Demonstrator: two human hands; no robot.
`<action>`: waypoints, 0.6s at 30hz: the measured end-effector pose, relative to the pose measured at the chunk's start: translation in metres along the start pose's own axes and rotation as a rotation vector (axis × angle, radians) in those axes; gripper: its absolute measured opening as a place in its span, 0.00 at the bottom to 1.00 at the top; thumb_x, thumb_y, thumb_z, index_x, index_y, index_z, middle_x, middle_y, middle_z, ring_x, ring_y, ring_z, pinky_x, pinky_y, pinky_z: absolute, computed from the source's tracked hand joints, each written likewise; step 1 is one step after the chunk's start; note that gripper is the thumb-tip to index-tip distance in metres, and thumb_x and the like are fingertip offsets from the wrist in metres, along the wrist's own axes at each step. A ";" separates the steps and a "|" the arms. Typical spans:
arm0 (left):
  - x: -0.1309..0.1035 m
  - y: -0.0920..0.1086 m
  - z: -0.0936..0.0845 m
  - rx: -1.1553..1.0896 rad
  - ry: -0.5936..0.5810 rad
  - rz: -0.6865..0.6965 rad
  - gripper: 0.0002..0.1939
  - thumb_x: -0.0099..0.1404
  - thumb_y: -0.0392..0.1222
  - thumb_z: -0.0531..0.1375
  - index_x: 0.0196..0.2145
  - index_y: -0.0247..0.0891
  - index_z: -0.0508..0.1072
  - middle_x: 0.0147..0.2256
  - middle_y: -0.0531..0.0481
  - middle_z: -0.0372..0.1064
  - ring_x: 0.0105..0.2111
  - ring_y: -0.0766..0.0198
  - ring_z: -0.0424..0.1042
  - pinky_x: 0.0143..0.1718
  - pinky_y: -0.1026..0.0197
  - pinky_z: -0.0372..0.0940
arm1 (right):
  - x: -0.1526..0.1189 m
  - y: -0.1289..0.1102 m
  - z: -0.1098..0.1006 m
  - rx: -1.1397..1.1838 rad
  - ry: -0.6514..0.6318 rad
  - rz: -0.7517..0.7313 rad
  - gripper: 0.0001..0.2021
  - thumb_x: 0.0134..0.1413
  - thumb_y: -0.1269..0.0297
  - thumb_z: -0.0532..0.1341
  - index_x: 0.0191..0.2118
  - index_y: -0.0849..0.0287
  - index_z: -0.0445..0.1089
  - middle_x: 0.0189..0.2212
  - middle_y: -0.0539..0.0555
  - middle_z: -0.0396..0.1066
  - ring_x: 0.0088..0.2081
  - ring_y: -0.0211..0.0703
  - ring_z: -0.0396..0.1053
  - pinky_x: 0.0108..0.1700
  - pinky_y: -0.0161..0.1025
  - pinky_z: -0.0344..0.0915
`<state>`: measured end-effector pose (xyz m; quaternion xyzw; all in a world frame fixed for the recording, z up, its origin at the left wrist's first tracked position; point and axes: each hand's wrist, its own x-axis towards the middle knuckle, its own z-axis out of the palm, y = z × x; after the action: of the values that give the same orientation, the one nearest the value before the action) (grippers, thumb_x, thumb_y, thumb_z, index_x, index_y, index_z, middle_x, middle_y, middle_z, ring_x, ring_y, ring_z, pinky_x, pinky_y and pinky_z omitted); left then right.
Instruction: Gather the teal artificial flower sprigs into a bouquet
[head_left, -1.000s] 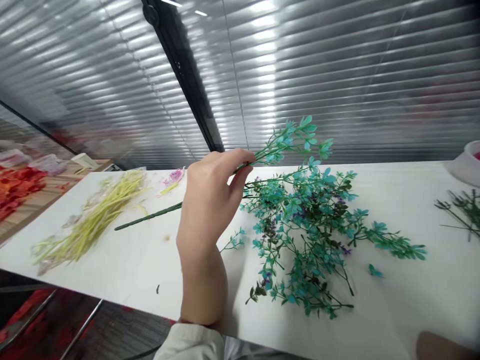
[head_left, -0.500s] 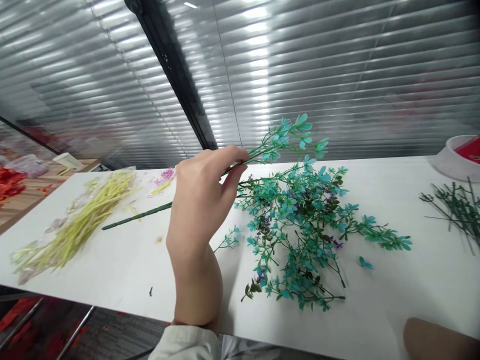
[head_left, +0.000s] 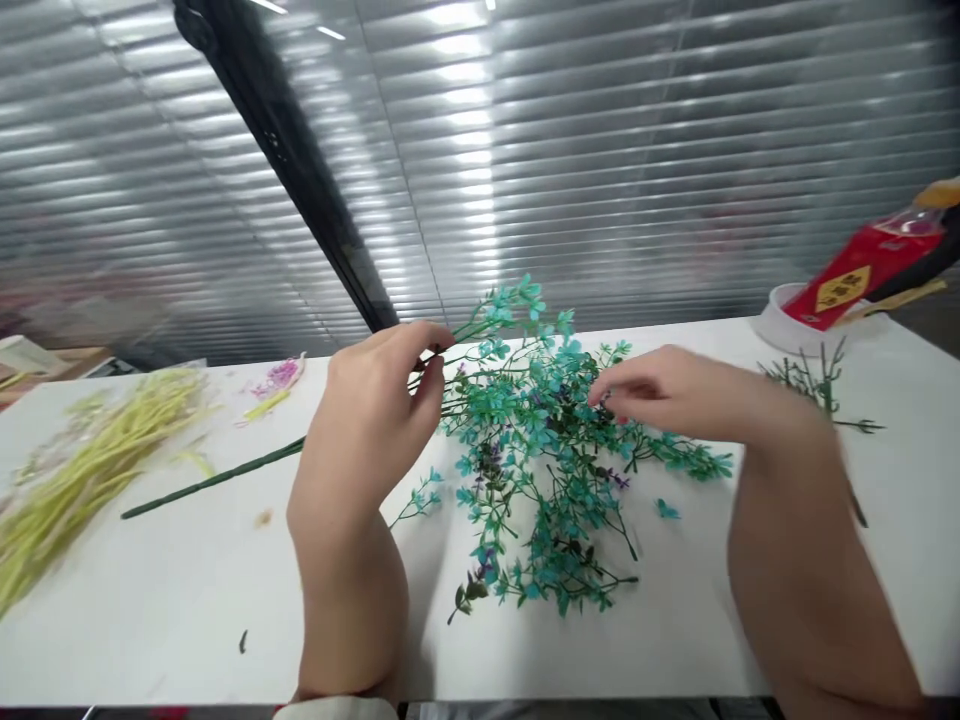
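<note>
My left hand (head_left: 367, 430) pinches the thin green stems of an artificial flower branch, its thick dark stem (head_left: 214, 480) sticking out to the left. Turquoise leafy tips (head_left: 517, 300) show beyond the fingertips. A pile of turquoise artificial sprigs (head_left: 555, 510), with some purple bits, lies on the white table (head_left: 690, 620). My right hand (head_left: 682, 395) is over the right side of this pile, thumb and fingers drawn together among the leaves. What its fingertips hold, if anything, is hidden.
Yellow stems (head_left: 97, 470) lie in clear wrapping on the left, near a small pink bundle (head_left: 277, 377). Bare green stems (head_left: 817, 385) lie at the right. A red-labelled bottle (head_left: 862, 270) leans in a white tub (head_left: 787, 325) behind them. Blinds (head_left: 585, 180) rise beyond the table.
My right hand has come in from the lower right to the pile of sprigs. My left hand keeps its pinch on the branch. The view has turned to the right, showing the bottle.
</note>
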<state>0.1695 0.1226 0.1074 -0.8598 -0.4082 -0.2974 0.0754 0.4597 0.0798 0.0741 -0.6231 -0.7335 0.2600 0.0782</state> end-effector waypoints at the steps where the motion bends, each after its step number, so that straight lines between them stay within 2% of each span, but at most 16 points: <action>1: 0.000 0.000 0.000 0.000 -0.004 -0.006 0.09 0.67 0.32 0.55 0.40 0.37 0.75 0.33 0.50 0.76 0.31 0.63 0.74 0.35 0.62 0.65 | 0.011 -0.003 0.004 -0.002 -0.115 0.036 0.15 0.55 0.66 0.58 0.44 0.50 0.80 0.34 0.51 0.79 0.29 0.43 0.72 0.28 0.37 0.63; 3: 0.001 -0.001 0.000 -0.007 0.000 -0.012 0.09 0.67 0.33 0.55 0.40 0.38 0.75 0.33 0.50 0.76 0.30 0.64 0.74 0.36 0.63 0.66 | 0.031 -0.009 0.013 0.005 -0.297 0.067 0.19 0.49 0.70 0.59 0.45 0.50 0.80 0.38 0.51 0.79 0.33 0.44 0.74 0.28 0.36 0.64; 6: 0.002 -0.001 0.000 -0.006 -0.013 -0.023 0.10 0.67 0.35 0.55 0.40 0.38 0.75 0.32 0.51 0.76 0.30 0.63 0.74 0.37 0.62 0.67 | 0.049 -0.017 0.024 -0.071 -0.362 0.070 0.20 0.43 0.75 0.58 0.41 0.51 0.82 0.42 0.51 0.80 0.39 0.46 0.76 0.29 0.36 0.64; 11: 0.002 -0.001 0.001 0.002 -0.056 -0.037 0.12 0.65 0.34 0.54 0.42 0.38 0.75 0.35 0.49 0.77 0.31 0.61 0.75 0.39 0.59 0.68 | 0.054 -0.023 0.031 -0.132 -0.435 0.098 0.17 0.39 0.74 0.61 0.37 0.56 0.82 0.29 0.53 0.79 0.32 0.46 0.76 0.27 0.36 0.64; 14: 0.002 -0.001 0.002 -0.005 -0.048 -0.020 0.12 0.65 0.33 0.53 0.42 0.39 0.75 0.34 0.49 0.77 0.31 0.61 0.75 0.38 0.58 0.68 | 0.048 -0.022 0.029 -0.071 -0.372 0.061 0.13 0.39 0.74 0.61 0.31 0.58 0.82 0.30 0.55 0.80 0.32 0.47 0.76 0.28 0.36 0.65; 18: 0.001 0.000 0.000 -0.055 -0.031 -0.028 0.08 0.65 0.34 0.54 0.39 0.40 0.71 0.33 0.50 0.75 0.30 0.62 0.74 0.34 0.60 0.67 | 0.030 -0.016 0.018 0.068 -0.208 -0.035 0.09 0.43 0.74 0.61 0.27 0.56 0.79 0.31 0.53 0.80 0.33 0.47 0.76 0.29 0.37 0.66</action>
<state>0.1704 0.1237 0.1078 -0.8603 -0.4129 -0.2961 0.0411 0.4317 0.1021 0.0597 -0.5768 -0.7392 0.3465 0.0274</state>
